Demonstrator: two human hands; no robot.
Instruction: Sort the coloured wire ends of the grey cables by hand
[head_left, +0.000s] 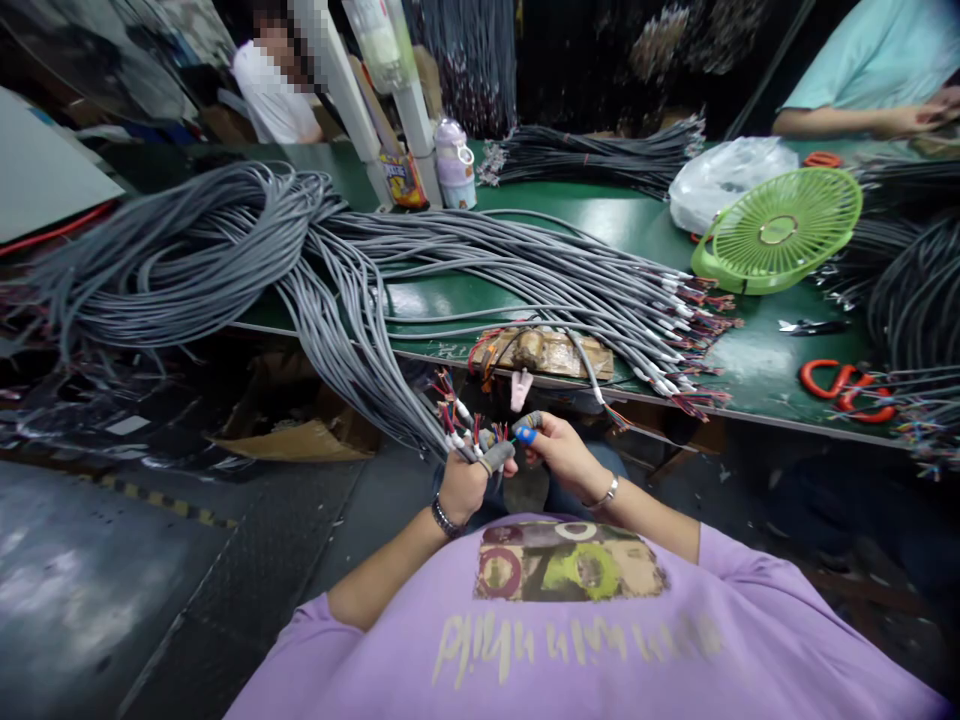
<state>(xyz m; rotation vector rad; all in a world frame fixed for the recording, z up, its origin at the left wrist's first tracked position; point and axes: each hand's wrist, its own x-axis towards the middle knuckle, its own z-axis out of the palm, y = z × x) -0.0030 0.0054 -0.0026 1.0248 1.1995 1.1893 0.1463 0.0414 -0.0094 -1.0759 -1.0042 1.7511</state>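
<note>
A bundle of grey cables (358, 340) runs down off the bench edge into my left hand (463, 487), which is closed around it near the stripped ends. Coloured wire ends (450, 408) and white wraps stick out above that fist. Close on its right, my right hand (564, 455) pinches at the tip of a thin wire from the bunch; the wire itself is mostly hidden by the fingers. Coverings wrap some fingertips of both hands, one of them blue. Just beyond the hands, a pink clip (520, 390) hangs at the bench edge below a taped wooden block (551, 352).
More grey cables (525, 255) lie across the green bench (600, 212), their stripped ends to the right. A green fan (780, 228), a plastic bag (724, 180), red-handled scissors (847, 388) and a bottle (454, 165) stand around. Two other people sit across the bench.
</note>
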